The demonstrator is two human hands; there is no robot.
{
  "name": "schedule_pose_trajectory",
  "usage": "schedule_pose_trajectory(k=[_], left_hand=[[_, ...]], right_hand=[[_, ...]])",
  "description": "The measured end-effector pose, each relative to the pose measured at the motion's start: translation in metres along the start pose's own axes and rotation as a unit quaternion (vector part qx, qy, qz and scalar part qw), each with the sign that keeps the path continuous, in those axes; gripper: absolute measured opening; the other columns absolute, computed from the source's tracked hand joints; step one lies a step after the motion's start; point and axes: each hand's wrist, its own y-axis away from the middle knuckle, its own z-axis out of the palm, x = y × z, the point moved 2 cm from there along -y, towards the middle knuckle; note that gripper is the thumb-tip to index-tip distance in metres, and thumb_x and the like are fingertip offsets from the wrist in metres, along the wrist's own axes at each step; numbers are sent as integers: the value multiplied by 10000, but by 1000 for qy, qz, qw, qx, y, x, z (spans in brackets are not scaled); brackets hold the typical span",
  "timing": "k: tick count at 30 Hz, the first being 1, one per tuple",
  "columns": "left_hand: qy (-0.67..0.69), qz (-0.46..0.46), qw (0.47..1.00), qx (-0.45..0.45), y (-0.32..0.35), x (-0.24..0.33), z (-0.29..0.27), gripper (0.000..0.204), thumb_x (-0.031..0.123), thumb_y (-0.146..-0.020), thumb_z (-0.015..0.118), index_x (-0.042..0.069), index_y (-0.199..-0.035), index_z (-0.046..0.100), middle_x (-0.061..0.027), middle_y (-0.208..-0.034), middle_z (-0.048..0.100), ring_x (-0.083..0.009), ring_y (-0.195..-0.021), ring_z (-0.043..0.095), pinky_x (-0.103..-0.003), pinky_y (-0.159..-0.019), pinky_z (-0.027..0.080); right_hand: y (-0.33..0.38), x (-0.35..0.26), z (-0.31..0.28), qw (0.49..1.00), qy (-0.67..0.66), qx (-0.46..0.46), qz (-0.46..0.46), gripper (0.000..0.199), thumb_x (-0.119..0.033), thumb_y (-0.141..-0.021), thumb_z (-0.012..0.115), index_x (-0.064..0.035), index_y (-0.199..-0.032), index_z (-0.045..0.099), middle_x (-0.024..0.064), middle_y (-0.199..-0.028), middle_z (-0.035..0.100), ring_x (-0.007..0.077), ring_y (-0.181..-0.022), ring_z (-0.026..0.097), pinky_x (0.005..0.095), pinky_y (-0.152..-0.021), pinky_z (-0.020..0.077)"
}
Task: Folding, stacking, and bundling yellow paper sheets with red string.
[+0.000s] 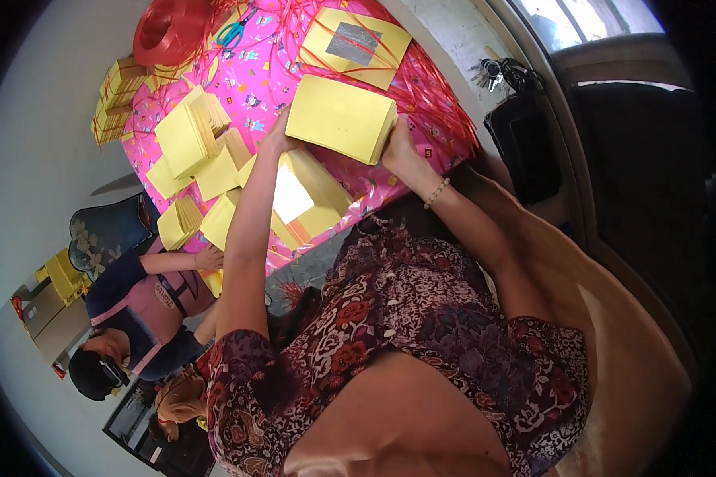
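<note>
at nine o'clock a co-worker's hand (209, 257) rests by fanned yellow paper bundles (189, 131) on the pink patterned plastic sheet (262, 75). toward twelve, the left hand (277, 137) and right hand (402, 151) press inward on opposite ends of a thick stack of yellow paper sheets (342, 118), likely squaring its edges, above another yellow stack with a white square (298, 195).

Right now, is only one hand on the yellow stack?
No: the left hand and the right hand grip opposite ends of the yellow stack.
</note>
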Motion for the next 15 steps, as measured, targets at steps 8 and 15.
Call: schedule_pose_trajectory(k=[8, 15], left_hand=[[9, -19, 1000, 1, 0, 2, 5, 541, 502, -904, 422, 76, -1214, 544, -99, -1137, 611, -223, -1035, 589, -422, -897, 461], [-8, -22, 999, 32, -3, -4, 0, 610, 565, -886, 392, 85, -1234, 537, -109, -1187, 593, -250, -1083, 557, -461, -938, 417]], right_hand=[[-6, 10, -3, 1000, 14, 0, -7, 693, -581, -946, 64, -126, -1381, 355, 96, -1373, 450, 275, -1229, 472, 433, -1021, 397], [-10, 12, -2, 999, 24, 35, -7, 681, -571, -952, 75, -124, -1372, 373, 90, -1368, 459, 264, -1227, 477, 424, -1019, 399]])
